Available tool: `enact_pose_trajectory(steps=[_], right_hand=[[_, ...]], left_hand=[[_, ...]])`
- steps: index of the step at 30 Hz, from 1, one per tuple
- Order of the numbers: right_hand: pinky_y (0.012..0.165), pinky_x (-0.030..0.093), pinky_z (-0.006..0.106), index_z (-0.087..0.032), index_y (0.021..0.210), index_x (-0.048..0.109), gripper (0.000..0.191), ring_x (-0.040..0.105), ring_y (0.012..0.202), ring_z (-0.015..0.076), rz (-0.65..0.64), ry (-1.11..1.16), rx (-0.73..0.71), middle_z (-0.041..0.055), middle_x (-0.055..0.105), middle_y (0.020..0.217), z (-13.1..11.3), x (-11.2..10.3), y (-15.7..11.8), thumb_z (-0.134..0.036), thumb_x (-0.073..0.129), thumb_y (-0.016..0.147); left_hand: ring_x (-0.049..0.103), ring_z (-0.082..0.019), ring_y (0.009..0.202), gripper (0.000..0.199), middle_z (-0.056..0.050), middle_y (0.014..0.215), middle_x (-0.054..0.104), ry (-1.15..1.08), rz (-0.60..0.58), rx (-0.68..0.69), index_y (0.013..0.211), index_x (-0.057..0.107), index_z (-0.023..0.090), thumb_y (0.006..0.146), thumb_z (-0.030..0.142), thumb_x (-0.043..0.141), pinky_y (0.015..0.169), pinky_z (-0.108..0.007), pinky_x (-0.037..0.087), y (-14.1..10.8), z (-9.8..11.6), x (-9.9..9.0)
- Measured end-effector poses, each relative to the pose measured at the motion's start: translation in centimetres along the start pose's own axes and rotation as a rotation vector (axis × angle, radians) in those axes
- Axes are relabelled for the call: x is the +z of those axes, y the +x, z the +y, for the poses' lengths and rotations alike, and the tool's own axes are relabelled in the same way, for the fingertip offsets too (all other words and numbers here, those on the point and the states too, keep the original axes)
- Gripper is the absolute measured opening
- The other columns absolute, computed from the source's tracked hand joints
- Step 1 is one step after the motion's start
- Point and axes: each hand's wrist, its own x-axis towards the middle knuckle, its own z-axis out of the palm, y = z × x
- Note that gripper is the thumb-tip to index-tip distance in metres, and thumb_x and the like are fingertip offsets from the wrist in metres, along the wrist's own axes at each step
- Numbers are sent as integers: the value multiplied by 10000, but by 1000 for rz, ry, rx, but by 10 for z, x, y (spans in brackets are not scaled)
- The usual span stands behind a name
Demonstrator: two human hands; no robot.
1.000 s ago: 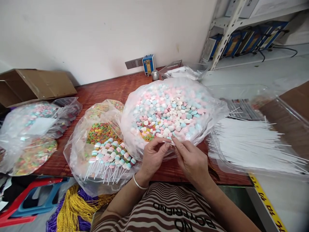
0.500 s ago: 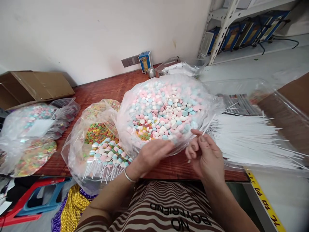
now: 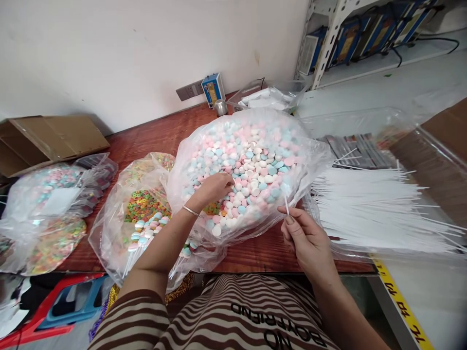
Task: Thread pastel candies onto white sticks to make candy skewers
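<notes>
My left hand [image 3: 218,186] reaches into the large plastic bag [image 3: 175,180] of pink, white and blue button-shaped candies [image 3: 255,177]. Its fingers are bent together down at the candies, and what lies between the tips is hidden. Close to the bag's front right edge, my right hand [image 3: 306,236] pinches a thin white stick [image 3: 286,204] that points upward. Colourful ring-shaped candies [image 3: 211,209] lie in the same bag near my left wrist. Partly behind my left forearm is a second bag with more rings [image 3: 140,204] and finished candy sticks [image 3: 146,231].
A thick pile of white sticks [image 3: 368,209] lies on plastic at the right. Further bags of candy [image 3: 54,243] and a cardboard box [image 3: 54,138] stand at the left. By the wall are a blue device [image 3: 213,90], a metal cup [image 3: 221,107] and a clear tray [image 3: 302,95].
My left hand has moved from the bag's front edge forward and left into the candies. My right hand stays near the same place, now with the stick upright between thumb and finger.
</notes>
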Motion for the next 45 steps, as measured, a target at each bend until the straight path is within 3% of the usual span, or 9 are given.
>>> enact_pose_trajectory(steps=[5, 10, 15, 19, 22, 27, 36, 42, 45], right_hand=[[488, 318, 233, -194, 1175, 674, 309, 412, 537, 99, -38, -72, -1, -55, 451, 618, 2, 1, 3, -430, 551, 1018], [510, 331, 242, -183, 1177, 669, 322, 410, 554, 104, -88, -91, -1, -51, 464, 629, 6, 6, 3, -428, 528, 1024], [504, 328, 243, -179, 1157, 672, 319, 415, 553, 105, -88, -101, 18, -46, 477, 632, 7, 8, 1, -430, 533, 1018], [493, 323, 244, -174, 1145, 672, 322, 411, 541, 105, -76, -93, 34, -48, 474, 624, 9, 7, 1, -435, 537, 1013], [499, 329, 245, -172, 1150, 670, 329, 417, 545, 105, -92, -89, 40, -47, 479, 631, 11, 9, 2, -439, 535, 1013], [517, 344, 249, -168, 1146, 670, 346, 422, 557, 109, -122, -111, 42, -46, 481, 649, 14, 13, 0, -455, 529, 1015], [507, 360, 246, -169, 1211, 653, 371, 435, 552, 114, -148, -118, 48, -43, 495, 661, 18, 15, -5, -454, 507, 1023], [539, 442, 256, -174, 1471, 531, 479, 505, 528, 134, -162, -354, -103, -35, 570, 633, 2, 21, 4, -355, 466, 1032], [620, 515, 272, -167, 1479, 558, 490, 587, 558, 144, -195, -496, -209, 12, 695, 726, -7, 30, 10, -295, 470, 1014]], left_hand=[[632, -234, 807, 114, -60, 859, 697, -4, 38, -24, 934, 635, 193, 854, 160, 561, 671, -320, 412, -9, -1, -2], [621, -184, 747, 97, -16, 834, 693, -266, 141, -63, 899, 641, 204, 823, 263, 630, 656, -285, 419, 18, -6, -20], [650, -191, 706, 97, -35, 741, 712, -311, -172, -22, 701, 676, 181, 744, 195, 590, 616, -284, 434, 53, -8, -26], [679, -183, 668, 193, -31, 721, 740, -316, -318, -43, 826, 743, 181, 763, 210, 562, 600, -266, 456, 64, -16, -22], [677, -195, 687, 241, -40, 762, 753, -200, -273, -54, 936, 754, 174, 753, 249, 616, 605, -272, 451, 68, -17, -18], [636, -227, 725, 92, -71, 784, 724, -87, -196, -16, 724, 714, 172, 696, 227, 646, 611, -307, 398, 67, -8, -13], [589, -192, 699, 83, -44, 814, 673, -151, -75, 16, 841, 640, 205, 776, 213, 590, 607, -310, 424, 37, -7, -14], [704, -171, 857, 487, -67, 1147, 668, -1022, 211, -134, 1234, 635, 214, 792, 385, 745, 733, -305, 567, -10, 9, 0], [710, -156, 778, 517, -50, 1001, 713, -1416, 284, -254, 1137, 703, 186, 701, 420, 851, 733, -304, 585, -34, 23, 13]])
